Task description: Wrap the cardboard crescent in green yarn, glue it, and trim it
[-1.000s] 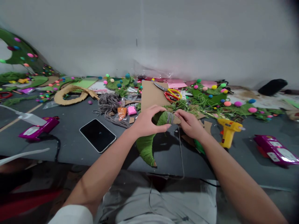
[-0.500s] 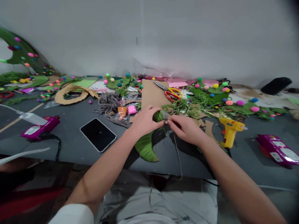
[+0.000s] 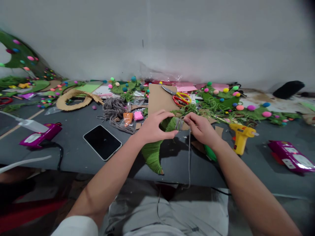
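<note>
My left hand (image 3: 157, 127) grips a curved, horn-shaped piece wrapped in green yarn (image 3: 153, 156), thumb and fingers around its upper part. The lower end tapers to a point with a bit of brown cardboard showing. Grey yarn (image 3: 179, 124) is wound in a band near the upper end. Just right of that band, my right hand (image 3: 200, 129) pinches the grey strand between thumb and fingers. The strand's loose tail (image 3: 189, 157) hangs down past the table's front edge.
A phone (image 3: 102, 142) lies left of my hands, near a grey yarn heap (image 3: 113, 109). A yellow glue gun (image 3: 241, 137) stands at right, with a purple power strip (image 3: 291, 156) beyond. Scissors (image 3: 180, 96) rest on cardboard (image 3: 158, 98) behind; green yarn scraps (image 3: 218, 106) lie beside it.
My right hand has moved slightly up and right, away from the piece, drawing the grey strand with it. The piece has turned a little, showing more of the grey band.
</note>
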The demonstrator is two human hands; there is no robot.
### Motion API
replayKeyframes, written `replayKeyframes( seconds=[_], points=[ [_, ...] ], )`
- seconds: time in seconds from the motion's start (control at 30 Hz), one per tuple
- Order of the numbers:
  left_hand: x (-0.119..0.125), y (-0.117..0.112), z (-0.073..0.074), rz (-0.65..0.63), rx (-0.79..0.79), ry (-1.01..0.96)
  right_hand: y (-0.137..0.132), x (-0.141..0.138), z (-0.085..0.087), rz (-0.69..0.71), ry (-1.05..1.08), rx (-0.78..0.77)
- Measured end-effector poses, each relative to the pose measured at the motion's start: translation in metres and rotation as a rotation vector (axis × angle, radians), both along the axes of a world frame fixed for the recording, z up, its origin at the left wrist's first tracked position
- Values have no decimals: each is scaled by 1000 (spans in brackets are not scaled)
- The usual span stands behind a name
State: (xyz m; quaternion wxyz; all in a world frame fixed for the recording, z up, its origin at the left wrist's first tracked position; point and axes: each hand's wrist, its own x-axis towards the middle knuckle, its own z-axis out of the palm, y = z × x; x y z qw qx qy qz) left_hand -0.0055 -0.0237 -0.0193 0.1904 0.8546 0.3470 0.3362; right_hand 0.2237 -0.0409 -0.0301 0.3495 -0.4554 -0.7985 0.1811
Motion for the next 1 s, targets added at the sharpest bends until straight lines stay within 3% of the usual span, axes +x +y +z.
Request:
replayKeyframes(
  seconds=[0.23, 0.53, 0.77, 1.0],
  points=[
    [-1, 7, -2, 125, 44, -121, 2, 1, -6, 43, -62, -50],
    [0, 5, -1, 74, 18, -114, 4, 2, -11, 47, -20, -92],
    [-1, 7, -4, 118, 8, -50, 4, -5, -8, 125, 372, -254],
    [-1, 5, -4, 159, -51, 114, 10, 0, -9, 45, 631, -432]
  ],
)
